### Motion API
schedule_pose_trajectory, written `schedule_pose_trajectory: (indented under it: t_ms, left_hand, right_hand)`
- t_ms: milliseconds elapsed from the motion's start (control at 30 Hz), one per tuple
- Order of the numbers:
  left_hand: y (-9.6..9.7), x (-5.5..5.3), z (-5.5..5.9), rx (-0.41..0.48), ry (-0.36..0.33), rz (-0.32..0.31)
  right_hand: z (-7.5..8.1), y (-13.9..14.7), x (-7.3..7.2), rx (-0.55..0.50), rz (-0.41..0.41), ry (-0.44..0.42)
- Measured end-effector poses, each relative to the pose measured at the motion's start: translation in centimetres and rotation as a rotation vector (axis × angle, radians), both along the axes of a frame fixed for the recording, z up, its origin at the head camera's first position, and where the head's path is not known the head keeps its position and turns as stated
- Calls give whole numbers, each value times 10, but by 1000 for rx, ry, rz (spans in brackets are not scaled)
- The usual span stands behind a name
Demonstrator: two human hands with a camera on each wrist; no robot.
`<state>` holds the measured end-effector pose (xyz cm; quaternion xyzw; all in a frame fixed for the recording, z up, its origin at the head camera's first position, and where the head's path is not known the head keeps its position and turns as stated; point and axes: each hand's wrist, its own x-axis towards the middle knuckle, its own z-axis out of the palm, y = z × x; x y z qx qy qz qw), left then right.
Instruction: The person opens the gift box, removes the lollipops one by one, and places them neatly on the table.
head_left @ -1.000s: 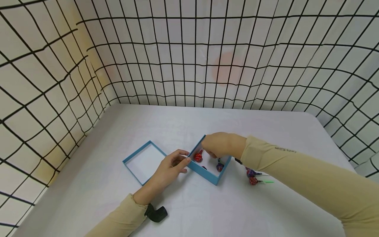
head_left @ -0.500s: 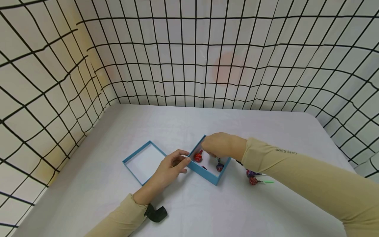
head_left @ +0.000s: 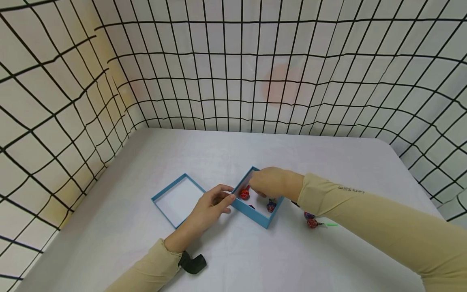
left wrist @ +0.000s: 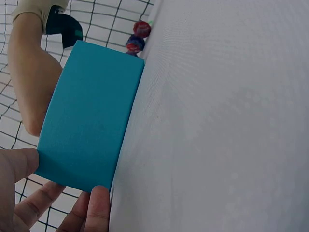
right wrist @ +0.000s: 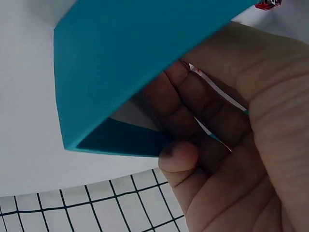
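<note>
A shallow blue box (head_left: 251, 213) with a white inside sits mid-table, set cornerwise. A red-wrapped lollipop (head_left: 245, 193) and a dark blue and red lollipop (head_left: 271, 207) lie in it. My left hand (head_left: 206, 209) grips the box's left corner, thumb on the rim; in the left wrist view its fingertips (left wrist: 99, 203) press the box's end. My right hand (head_left: 271, 181) reaches over the far right wall into the box, fingers bent downward. In the right wrist view, a speck of red shows near its fingers (right wrist: 161, 96); their tips are hidden and I cannot tell what they hold.
A blue-rimmed white lid (head_left: 178, 202) lies left of the box, beside the left forearm. Right of the box, partly under the right sleeve, lie a purple lollipop (head_left: 309, 215) and a red lollipop (head_left: 312, 223) with a green stick. Black netting (head_left: 233, 77) surrounds the white table (head_left: 226, 150).
Inside the box the right hand has shifted slightly, its wrist a little lower, covering more of the dark blue lollipop's stick. Left hand, box and lid stay in place.
</note>
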<state>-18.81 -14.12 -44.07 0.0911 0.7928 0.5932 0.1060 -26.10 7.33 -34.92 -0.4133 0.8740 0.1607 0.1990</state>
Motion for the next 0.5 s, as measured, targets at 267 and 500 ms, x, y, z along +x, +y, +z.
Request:
schedule_pose_trajectory:
  t_ms: [267,500]
  left_hand:
    - [0,0,-1,-6,-3,8]
    - [0,-1,-2,2,-1,7]
  right_hand:
    - [-1,2,-1,-34,-33,-22]
    - [-4,1,-1,-67,-57,-28]
